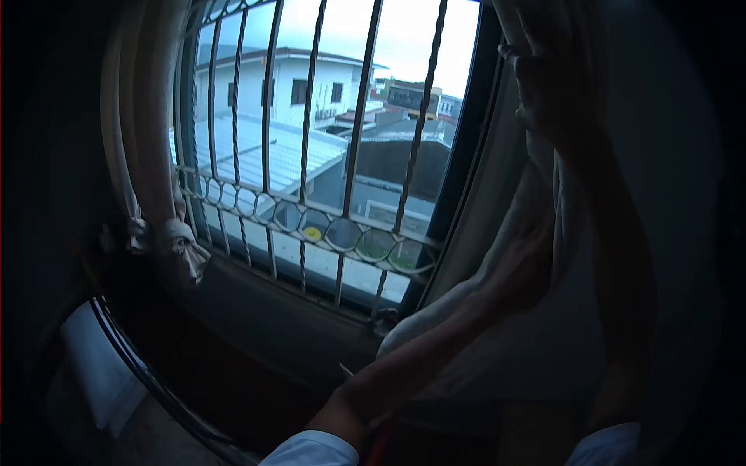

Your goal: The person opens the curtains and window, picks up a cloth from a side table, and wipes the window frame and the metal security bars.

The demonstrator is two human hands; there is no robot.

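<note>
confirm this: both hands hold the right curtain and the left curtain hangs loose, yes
Not quite. The left curtain does not hang loose: the head view shows it tied in a knot near the sill. The left hand and right hand do hold the right curtain.

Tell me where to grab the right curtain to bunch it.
Take the right curtain at mid-height, just above the left hand, coming from the room side. Its folds gather narrow there, and the right hand holds the top, so the fabric hangs straight between.
</note>
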